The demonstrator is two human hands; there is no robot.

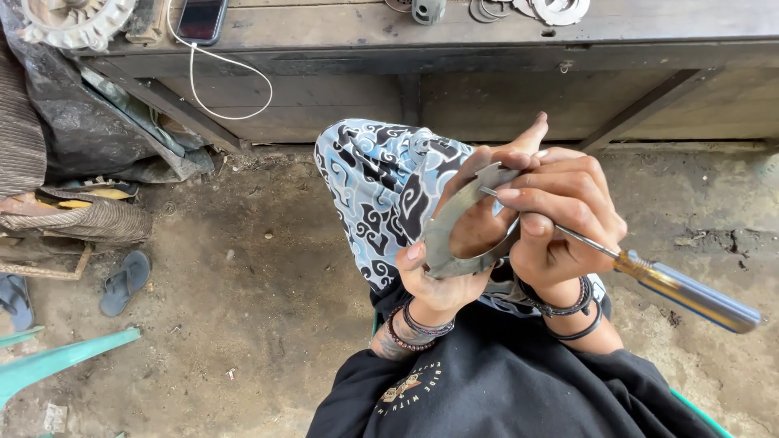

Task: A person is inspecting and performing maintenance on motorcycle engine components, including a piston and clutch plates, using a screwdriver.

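My left hand (454, 251) grips a curved grey metal bracket (451, 223), holding it up over my lap. My right hand (560, 215) is closed around a screwdriver (682, 292) with a blue and yellow handle. Its thin shaft runs under my fingers and the tip rests against the upper end of the bracket. Both wrists carry dark bead bracelets. My knee, in blue patterned cloth (373, 178), lies just behind the hands.
A wooden workbench (487, 73) runs across the top, with a phone (200, 18) on a white cable, a toothed metal part (73, 20) and several metal rings (527, 10). Sandals (126, 281), a woven basket (89, 217) and a teal chair leg (57, 361) lie left.
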